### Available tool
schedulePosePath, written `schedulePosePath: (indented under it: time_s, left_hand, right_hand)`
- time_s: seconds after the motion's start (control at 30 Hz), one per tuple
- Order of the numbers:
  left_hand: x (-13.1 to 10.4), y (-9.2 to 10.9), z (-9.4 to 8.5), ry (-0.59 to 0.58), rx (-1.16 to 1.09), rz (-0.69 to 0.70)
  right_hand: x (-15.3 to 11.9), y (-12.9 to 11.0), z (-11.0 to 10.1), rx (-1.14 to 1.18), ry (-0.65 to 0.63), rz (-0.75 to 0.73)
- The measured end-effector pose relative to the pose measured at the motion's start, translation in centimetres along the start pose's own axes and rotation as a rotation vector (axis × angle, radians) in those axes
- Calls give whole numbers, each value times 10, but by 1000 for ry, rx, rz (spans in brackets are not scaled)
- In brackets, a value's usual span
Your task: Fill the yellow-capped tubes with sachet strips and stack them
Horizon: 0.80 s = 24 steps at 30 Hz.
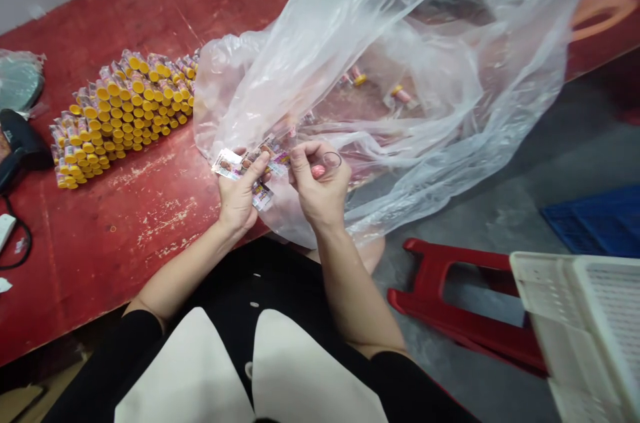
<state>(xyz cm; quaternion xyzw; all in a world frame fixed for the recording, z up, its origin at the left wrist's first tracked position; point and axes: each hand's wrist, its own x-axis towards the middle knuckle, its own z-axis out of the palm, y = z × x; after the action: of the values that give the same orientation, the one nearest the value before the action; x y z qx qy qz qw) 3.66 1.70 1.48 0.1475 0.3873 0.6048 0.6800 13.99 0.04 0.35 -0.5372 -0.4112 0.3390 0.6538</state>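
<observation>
L hand (239,200): part-closed, pinching cards (229,164)
R hand (323,193): curled rnd clear tube (332,160)
Capped tubes (125,110): left of L hand
Bag (440,70): beyond R hand

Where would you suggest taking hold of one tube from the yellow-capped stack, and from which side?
Probably pinch a top tube by its yellow cap, coming from above on the wearer's side: the caps face that way, and neighbours crowd the lower tubes' sides.
</observation>
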Motion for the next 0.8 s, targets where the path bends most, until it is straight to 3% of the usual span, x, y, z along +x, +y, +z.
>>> schedulePosePath:
  time_s: [0.13,0.33,0.47,0.6,0.7,0.8]
  left_hand:
    - [-2,4,3,-10,15,-22]
    - [-4,9,11,-99,49,-135]
    - [-2,11,13,-64,-13,-126]
    - [0,10,13,-25,11,-148]
    - [-1,6,14,49,41,-66]
    - [0,5,15,110,34,-12]
  right_hand:
    - [1,3,4,39,-1,24]
    - [8,1,4,-14,31,-63]
    - [11,-4,-3,81,-55,28]
    - [7,-5,-4,17,26,-42]
    - [4,-3,-1,-34,47,-48]
    - [2,-2,-5,34,-14,-20]
